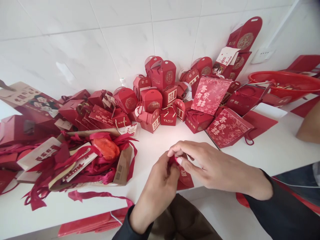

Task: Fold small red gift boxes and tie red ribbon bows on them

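Close to the table's front edge stands a small red gift box (pixel 185 180) with gold lettering, partly covered by my hands. Above it, a bit of crimson ribbon (pixel 174 160) shows between my fingers. My left hand (pixel 158 186) is closed on this ribbon from the left, thumb and fingers bent together. From the right, my right hand (pixel 212 163) pinches at the same ribbon with thumb and forefinger. The fingers hide most of the ribbon and the box's top.
Left of my hands, an open cardboard box (pixel 122 166) holds loose ribbons and cards. Many red gift boxes (pixel 151 100) are piled along the tiled wall. A red plastic basin (pixel 295 83) stands at the right, near another person's arm (pixel 310 123). A loose ribbon (pixel 100 195) trails on the white table (pixel 147 146).
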Demonstrator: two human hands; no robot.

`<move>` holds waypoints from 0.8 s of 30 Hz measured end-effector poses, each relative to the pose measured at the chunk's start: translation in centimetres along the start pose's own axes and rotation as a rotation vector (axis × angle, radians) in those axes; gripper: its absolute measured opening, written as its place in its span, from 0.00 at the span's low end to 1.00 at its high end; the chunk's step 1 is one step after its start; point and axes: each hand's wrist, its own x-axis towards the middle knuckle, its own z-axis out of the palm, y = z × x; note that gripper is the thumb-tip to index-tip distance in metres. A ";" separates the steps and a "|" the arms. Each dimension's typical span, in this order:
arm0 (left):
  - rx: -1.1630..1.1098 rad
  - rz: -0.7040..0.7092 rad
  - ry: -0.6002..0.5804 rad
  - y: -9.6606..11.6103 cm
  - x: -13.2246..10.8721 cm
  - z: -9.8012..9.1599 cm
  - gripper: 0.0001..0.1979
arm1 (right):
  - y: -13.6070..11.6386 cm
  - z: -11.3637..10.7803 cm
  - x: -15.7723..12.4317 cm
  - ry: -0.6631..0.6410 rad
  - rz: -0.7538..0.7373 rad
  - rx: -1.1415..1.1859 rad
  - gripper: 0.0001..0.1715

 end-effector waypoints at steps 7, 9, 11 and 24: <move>-0.069 0.004 0.007 -0.3 0.5 -0.2 0.15 | 0.6 0.7 0.5 0.090 -0.051 -0.083 0.10; -0.099 -0.021 0.007 -0.6 0.7 -0.4 0.18 | 1.0 1.0 0.4 0.118 -0.038 -0.069 0.11; -0.147 -0.064 -0.042 -0.9 0.8 -0.7 0.20 | 1.3 1.2 0.4 0.097 0.024 -0.032 0.09; -0.583 -0.242 -0.006 -1.3 0.6 -1.2 0.14 | 1.5 2.9 -0.9 0.176 0.166 0.139 0.02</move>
